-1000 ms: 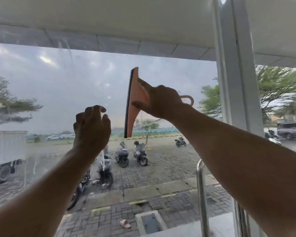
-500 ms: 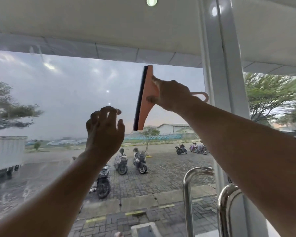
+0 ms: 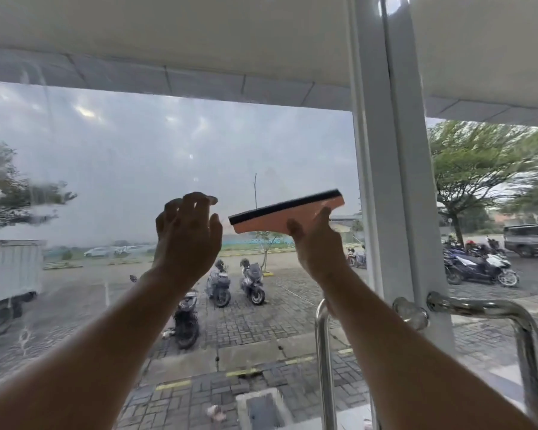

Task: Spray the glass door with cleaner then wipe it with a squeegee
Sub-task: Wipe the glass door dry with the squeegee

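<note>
The right hand grips the squeegee from below, with thumb and fingers curled round its orange body. The squeegee is held up at the glass door, with its black blade on top. The blade lies almost level and rises a little to the right. Its right end is just beside the white frame, so there is little room on that side. To the left the pane runs wide, and above the blade the glass continues up to the ceiling edge.

The left hand is raised just beside the blade's left end, apart from it. Its fingers are loosely curled and hold nothing; whether the tips touch the glass cannot be told.

Wet streaks and drops cover the far left of the pane. Below the right forearm a chrome handle stands upright, and a second handle juts out to the right of the frame. Through the glass are parked motorbikes on paving and a truck.
</note>
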